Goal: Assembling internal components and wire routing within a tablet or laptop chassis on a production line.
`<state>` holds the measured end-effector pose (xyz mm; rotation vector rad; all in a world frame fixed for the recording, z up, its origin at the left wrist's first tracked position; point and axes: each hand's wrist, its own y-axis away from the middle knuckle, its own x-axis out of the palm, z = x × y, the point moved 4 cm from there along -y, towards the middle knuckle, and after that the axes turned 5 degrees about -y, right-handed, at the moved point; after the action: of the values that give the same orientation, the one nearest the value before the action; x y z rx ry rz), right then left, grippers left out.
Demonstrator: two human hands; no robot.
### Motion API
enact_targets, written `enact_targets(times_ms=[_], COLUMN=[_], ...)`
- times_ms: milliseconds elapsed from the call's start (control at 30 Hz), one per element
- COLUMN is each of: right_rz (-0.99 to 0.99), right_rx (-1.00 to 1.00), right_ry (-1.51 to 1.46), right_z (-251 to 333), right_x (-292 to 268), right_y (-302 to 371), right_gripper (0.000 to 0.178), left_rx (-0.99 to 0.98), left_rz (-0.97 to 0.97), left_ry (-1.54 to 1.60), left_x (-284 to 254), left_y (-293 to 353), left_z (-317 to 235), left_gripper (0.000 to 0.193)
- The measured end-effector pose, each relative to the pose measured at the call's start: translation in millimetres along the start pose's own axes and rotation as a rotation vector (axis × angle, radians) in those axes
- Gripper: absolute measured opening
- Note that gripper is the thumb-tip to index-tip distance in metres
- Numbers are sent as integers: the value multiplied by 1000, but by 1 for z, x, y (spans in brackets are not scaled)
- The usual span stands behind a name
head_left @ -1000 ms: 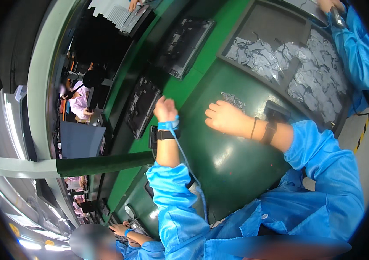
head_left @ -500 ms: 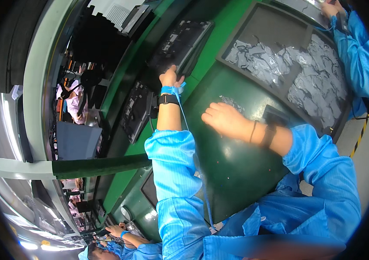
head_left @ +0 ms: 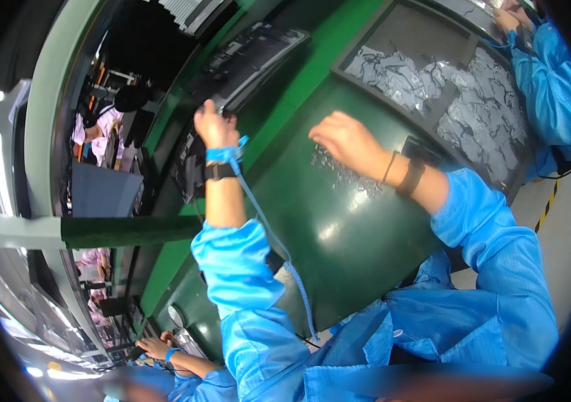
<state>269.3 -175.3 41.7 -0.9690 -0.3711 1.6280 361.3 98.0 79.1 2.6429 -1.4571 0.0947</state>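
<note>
- L hand (head_left: pixel 217 127), blue wristband (head_left: pixel 224 154) on, is at the near corner of a dark thin panel (head_left: pixel 252 61), fingers bent; blur hides whether it grips or just touches.
- The panel, bearing small fittings, lies tilted in view along the far side of the worktop (head_left: pixel 299 228), upper ctr-left; a 2nd dark panel (head_left: pixel 179 164) is partly hidden behind the L wrist.
- R hand (head_left: pixel 349 139), fingers loosely curled, is over a scatter of tiny dark/silvery parts (head_left: pixel 352 181); can't tell if it holds any.
- Surface: smooth dk green, glossy w/ lamp glare, edged by a brighter green strip (head_left: pixel 299 80) nr the panels.
- Upper R: a dk grey divided tray (head_left: pixel 426 30) w/ heaps of flat grey pieces (head_left: pixel 483 110), one section partly bare.
- Coiled blue cord (head_left: pixel 302 291) hangs from the wristband toward the worker's blue smock.
- Room: pale post (head_left: pixel 51 134) and green-wrapped bar (head_left: pixel 124 231) at L; ppl in pink (head_left: pixel 109 134) beyond.
- Co-workers in blue: a sleeve (head_left: pixel 550 87) at far R, a hand (head_left: pixel 157 347) lower L, nr a round disc (head_left: pixel 176 315).
- Pale floor (head_left: pixel 563 214) at R w/ yellow-black tape (head_left: pixel 548 208); bright strip lights (head_left: pixel 4 174) far L.
</note>
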Motion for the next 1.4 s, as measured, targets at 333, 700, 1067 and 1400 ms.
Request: enact_targets(times_ms=[333,700,1067,1400], right_rz=[81,85,361,510], right_rx=[338,415,469,598], right_ry=[59,-338,-421,-365], right_z=[-2,12,38,57], right_x=[-29,-19,-10,-12], right_y=[-4,5,24,34], right_gripper=[16,18,12,11], left_rx=[-205,-435,686,1332], left_rz=[537,904,438,469], left_ry=[126,-280,-1136,-1658], left_x=[-152,-127,-82,-9], left_y=[163,244,277,312], left_z=[-40,30,8,45], left_gripper=[41,43,25,34])
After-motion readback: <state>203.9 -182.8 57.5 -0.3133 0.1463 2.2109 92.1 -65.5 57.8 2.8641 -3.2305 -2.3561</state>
